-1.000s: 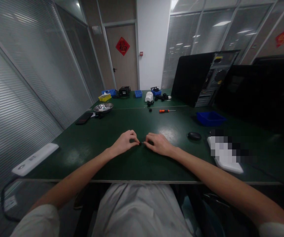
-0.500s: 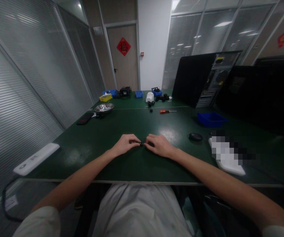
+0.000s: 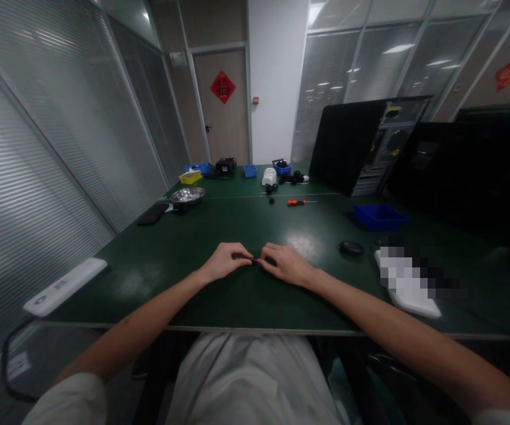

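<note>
My left hand (image 3: 229,260) and my right hand (image 3: 285,262) meet low over the middle of the green table (image 3: 219,307). Between their fingertips is a small dark piece (image 3: 255,261), too small to make out its kind. The left thumb and forefinger pinch its left end. On its other side, the right thumb and fingers are closed, seemingly around the right end, which the fingers mostly hide. Beyond the hands lie a screwdriver (image 3: 297,202) with an orange and black handle and a tiny black part (image 3: 271,200).
On the right are a black mouse (image 3: 351,248), a blue tray (image 3: 381,217) and a computer tower (image 3: 347,144). A metal bowl (image 3: 187,196), a phone (image 3: 153,214) and a white power strip (image 3: 66,285) lie left. Small bins, cables and a white device (image 3: 269,176) stand at the back.
Both hands keep nearly the same pose around the small dark piece. The whole view has shifted slightly, with the scene sitting a little lower.
</note>
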Demonstrator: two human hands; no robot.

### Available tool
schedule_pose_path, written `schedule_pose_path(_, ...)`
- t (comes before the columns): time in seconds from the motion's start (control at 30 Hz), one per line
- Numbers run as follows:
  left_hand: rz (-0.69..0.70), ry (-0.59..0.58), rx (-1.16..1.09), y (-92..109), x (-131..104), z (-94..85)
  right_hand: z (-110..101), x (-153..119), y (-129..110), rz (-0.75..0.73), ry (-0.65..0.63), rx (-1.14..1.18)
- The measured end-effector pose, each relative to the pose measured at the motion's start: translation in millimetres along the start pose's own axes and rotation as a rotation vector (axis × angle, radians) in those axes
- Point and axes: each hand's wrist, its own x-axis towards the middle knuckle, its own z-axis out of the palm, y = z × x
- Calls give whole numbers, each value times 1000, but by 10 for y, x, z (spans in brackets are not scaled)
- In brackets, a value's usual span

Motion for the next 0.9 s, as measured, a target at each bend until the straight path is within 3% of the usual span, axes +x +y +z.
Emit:
schedule_pose_path(0.4, -105, 30, -89, 2, 1, 100, 46, 7, -26, 10, -28, -54)
schedule_pose_path(0.63, -22, 5, -64, 44, 7, 59, 27, 10, -35, 14, -46, -81)
schedule_pose_path(0.9, -59, -19, -87, 6, 24, 25, 3, 0, -68, 7, -45, -91)
